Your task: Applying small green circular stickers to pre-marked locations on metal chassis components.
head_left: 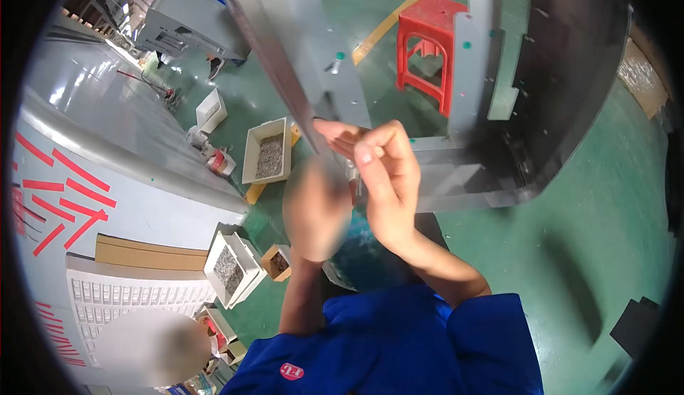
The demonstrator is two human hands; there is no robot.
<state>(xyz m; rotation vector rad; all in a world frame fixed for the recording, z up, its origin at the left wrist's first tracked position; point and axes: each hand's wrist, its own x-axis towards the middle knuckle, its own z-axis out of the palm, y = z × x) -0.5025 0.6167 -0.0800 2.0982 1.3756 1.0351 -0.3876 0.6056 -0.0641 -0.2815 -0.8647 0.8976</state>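
From my distant seat I see the person's 2 hands close together at the grey metal frame (481,74), which stands before the body and fills the upper middle and right of the view; the left hand (317,210) is beside its long metal edge (274,60), but a blur covers the hand, so I cannot tell how far it is open or if it holds something; the right hand (393,188) is half closed, its thumb near the curled index finger, and whether some small piece sits between these 2, I cannot tell.

The frame has a large opening, through which a red stool (449,60) is visible; green dots (467,44) mark its face; on the floor to the left, a white bin (249,156) carries many small grey pieces (271,156).

I judge the frame to be stiff sheet metal, rather heavy as a whole and not fragile; its smooth face is probably slippery for bare fingers, and the thin edge could be sharp; I would take hold at the broader lower part, with flat fingers, and spare the narrow strips, which might bend; the small pieces should be light and hard, good for a fingertip pinch.
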